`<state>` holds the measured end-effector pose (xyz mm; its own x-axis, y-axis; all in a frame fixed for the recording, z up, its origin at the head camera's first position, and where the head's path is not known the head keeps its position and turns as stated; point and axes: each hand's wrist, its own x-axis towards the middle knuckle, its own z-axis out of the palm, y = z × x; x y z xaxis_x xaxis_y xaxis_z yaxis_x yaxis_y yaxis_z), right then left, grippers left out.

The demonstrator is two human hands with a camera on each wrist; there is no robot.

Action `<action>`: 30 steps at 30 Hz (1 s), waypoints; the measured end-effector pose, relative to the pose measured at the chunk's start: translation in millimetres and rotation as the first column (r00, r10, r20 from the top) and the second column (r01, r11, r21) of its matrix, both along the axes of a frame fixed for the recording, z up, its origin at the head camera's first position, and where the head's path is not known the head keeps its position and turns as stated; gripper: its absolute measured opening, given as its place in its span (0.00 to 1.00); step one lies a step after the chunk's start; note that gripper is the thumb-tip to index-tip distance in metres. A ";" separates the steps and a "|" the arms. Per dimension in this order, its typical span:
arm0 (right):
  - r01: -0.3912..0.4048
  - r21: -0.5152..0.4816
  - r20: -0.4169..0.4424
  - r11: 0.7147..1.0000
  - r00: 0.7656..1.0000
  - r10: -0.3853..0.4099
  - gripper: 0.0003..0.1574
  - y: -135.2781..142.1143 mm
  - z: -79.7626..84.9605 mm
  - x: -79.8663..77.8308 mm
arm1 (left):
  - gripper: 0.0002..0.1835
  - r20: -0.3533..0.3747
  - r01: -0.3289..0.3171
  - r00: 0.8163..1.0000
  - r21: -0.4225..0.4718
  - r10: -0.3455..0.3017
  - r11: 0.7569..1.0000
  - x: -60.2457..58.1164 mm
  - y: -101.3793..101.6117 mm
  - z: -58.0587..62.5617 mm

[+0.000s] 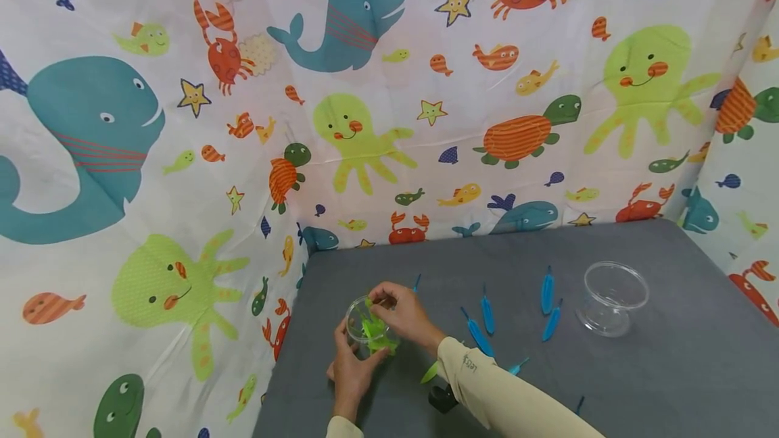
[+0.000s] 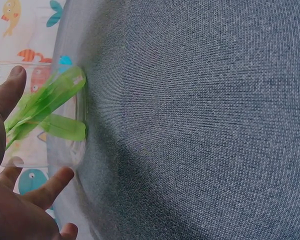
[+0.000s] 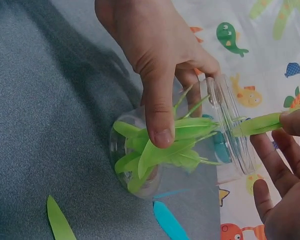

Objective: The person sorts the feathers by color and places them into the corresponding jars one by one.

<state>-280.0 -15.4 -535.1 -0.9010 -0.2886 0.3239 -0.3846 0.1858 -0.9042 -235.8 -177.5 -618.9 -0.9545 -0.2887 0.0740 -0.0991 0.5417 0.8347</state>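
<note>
My left hand [image 1: 353,370] grips a clear jar [image 3: 242,162] from the side, thumb on the near wall and fingers beyond it. The jar stands on the grey table at the left. Several bright green feathers [image 3: 165,155] lie inside, their quills toward the rim. At the mouth, my right hand [image 1: 403,314] pinches another green feather [image 3: 260,124] between thumb and finger, its other end reaching the opening. In the left wrist view, green feather tips [image 2: 64,126] rest near the jar's base.
Several blue feathers [image 1: 479,336] lie scattered over the middle of the grey table [image 1: 669,370]. A loose green feather [image 1: 429,373] lies under the right forearm. A clear footed bowl [image 1: 616,296] stands at the right. A sea-animal patterned cloth [image 1: 377,222] hangs behind and at the sides.
</note>
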 end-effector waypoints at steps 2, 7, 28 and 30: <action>0.003 0.008 0.005 1.000 1.000 -0.003 0.08 1.1 0.6 0.6 | 0.57 0.002 0.002 1.000 0.003 -0.002 1.000 0.1 0.4 0.5; 0.021 0.002 0.028 1.000 0.999 -0.021 0.10 5.4 2.1 3.5 | 0.57 -0.002 0.004 1.000 -0.001 -0.004 1.000 0.0 0.5 1.7; 0.116 0.225 -0.048 0.967 0.993 -0.108 0.18 76.1 -56.2 25.3 | 0.58 -0.042 -0.005 0.999 -0.023 0.004 1.000 2.5 2.4 -1.4; 0.092 0.330 -0.071 0.940 0.995 -0.073 0.18 83.0 -60.6 28.2 | 0.58 -0.039 -0.004 0.999 -0.017 0.004 1.000 2.7 2.6 -1.5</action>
<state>-251.8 67.6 -595.7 -0.9092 -0.3138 0.2735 -0.4038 0.5050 -0.7628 -233.0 -175.0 -620.5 -0.9497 -0.2909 0.1159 -0.0692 0.5560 0.8283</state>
